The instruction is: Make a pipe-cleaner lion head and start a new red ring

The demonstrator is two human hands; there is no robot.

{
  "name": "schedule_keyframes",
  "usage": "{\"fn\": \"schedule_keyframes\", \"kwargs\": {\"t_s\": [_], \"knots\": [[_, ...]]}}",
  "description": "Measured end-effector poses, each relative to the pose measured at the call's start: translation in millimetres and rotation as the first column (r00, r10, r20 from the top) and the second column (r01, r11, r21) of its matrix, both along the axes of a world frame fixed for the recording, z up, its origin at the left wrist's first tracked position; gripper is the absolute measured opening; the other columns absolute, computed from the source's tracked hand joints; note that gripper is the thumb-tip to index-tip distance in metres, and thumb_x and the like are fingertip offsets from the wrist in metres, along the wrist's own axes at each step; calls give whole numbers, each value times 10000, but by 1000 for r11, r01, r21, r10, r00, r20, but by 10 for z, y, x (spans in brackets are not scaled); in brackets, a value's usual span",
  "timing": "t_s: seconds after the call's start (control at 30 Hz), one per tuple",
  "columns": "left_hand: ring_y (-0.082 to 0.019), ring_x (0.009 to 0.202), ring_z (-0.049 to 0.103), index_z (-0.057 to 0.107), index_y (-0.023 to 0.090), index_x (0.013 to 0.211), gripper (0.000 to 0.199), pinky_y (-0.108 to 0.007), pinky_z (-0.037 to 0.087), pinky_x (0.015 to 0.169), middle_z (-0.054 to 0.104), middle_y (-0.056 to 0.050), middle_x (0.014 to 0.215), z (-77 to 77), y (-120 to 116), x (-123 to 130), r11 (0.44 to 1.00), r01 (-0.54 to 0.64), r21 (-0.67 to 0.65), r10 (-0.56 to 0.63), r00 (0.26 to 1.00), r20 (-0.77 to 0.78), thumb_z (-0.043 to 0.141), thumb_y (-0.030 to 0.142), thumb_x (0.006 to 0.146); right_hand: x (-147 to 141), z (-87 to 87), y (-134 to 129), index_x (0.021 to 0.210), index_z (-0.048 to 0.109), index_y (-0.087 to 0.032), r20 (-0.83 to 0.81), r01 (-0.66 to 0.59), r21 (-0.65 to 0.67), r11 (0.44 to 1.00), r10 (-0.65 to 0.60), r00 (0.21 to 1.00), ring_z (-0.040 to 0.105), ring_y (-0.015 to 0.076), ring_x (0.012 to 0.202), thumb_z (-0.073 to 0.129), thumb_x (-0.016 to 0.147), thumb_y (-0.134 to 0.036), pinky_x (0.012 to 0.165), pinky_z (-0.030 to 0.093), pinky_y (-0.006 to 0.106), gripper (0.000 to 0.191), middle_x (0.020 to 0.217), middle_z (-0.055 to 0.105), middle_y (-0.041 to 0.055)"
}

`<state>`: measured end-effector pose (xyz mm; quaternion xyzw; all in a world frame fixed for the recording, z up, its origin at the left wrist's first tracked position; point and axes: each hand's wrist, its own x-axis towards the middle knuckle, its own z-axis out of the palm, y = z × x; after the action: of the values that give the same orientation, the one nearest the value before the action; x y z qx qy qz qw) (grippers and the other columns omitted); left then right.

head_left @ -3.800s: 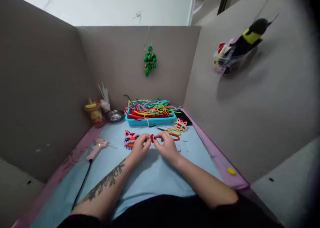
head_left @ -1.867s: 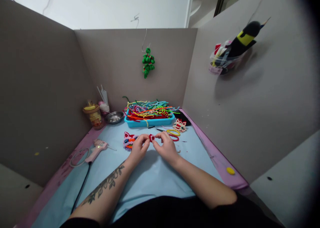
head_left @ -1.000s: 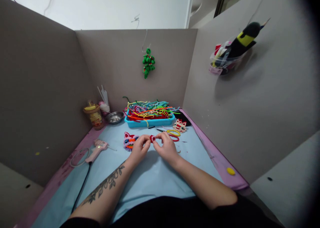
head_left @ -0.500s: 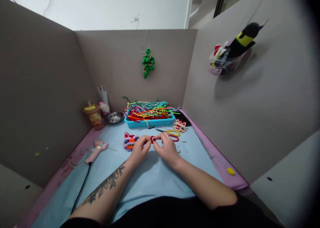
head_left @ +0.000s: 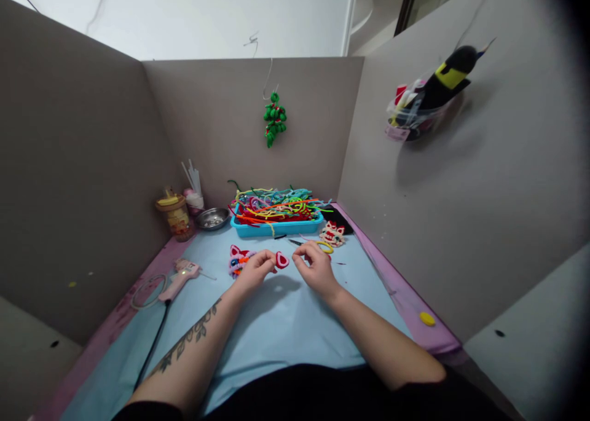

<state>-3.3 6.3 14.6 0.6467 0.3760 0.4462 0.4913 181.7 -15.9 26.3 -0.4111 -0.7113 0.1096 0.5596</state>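
My left hand [head_left: 258,270] is closed, pinching a small ear-shaped pipe-cleaner piece [head_left: 282,260], red outside with pink inside, above the blue cloth. My right hand [head_left: 317,273] is just right of that piece and apart from it, thumb and fingertips pressed together. Whether they hold anything is too small to make out. Partly behind my left hand lies a lilac, orange and red pipe-cleaner animal head [head_left: 237,261] with a pink-and-red ear. Scissors with a yellow handle [head_left: 325,247] lie behind my right hand, partly covered by it.
A blue tray [head_left: 276,228] heaped with colourful pipe cleaners stands at the back, near a cream-and-red pipe-cleaner head [head_left: 332,233]. On the left are a pink glue gun [head_left: 181,279] with its cord, a metal bowl [head_left: 212,219] and a lidded cup [head_left: 175,215]. Grey panels [head_left: 249,157] enclose the table.
My hands have moved apart. The red-and-pink piece, earlier between both hands, is now in my left hand only, and my right hand has shifted slightly right.
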Motion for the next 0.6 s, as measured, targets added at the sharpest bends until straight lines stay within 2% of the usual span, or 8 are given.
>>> {"fn": "schedule_keyframes", "kwargs": {"t_s": [0.13, 0.33, 0.6], "knots": [[-114, 661, 531, 556, 157, 704, 129, -249, 427, 680, 577, 11, 673, 57, -47, -11, 997, 80, -11, -80, 996, -38, 576, 265, 771, 8, 12, -12, 743, 589, -196, 80, -112, 12, 994, 111, 991, 550, 166, 759, 554, 811, -180, 705, 435, 296, 78, 754, 577, 26], [-131, 710, 530, 537, 155, 715, 149, -268, 416, 716, 574, -3, 709, 67, -61, -22, 990, 142, -10, -142, 988, -64, 572, 285, 780, -4, -38, -5, 763, 599, -194, 172, -86, 60, 994, 75, 982, 556, 186, 803, 554, 817, -183, 749, 436, 317, 71, 783, 593, 45], [-135, 720, 532, 546, 149, 726, 181, -267, 411, 715, 594, -19, 742, 94, -88, -4, 984, 175, 23, -173, 982, -78, 587, 315, 788, -33, -48, -23, 727, 579, -188, 238, -47, 66, 997, 30, 971, 547, 178, 763, 525, 817, -171, 724, 421, 300, 107, 758, 583, 41]]}}
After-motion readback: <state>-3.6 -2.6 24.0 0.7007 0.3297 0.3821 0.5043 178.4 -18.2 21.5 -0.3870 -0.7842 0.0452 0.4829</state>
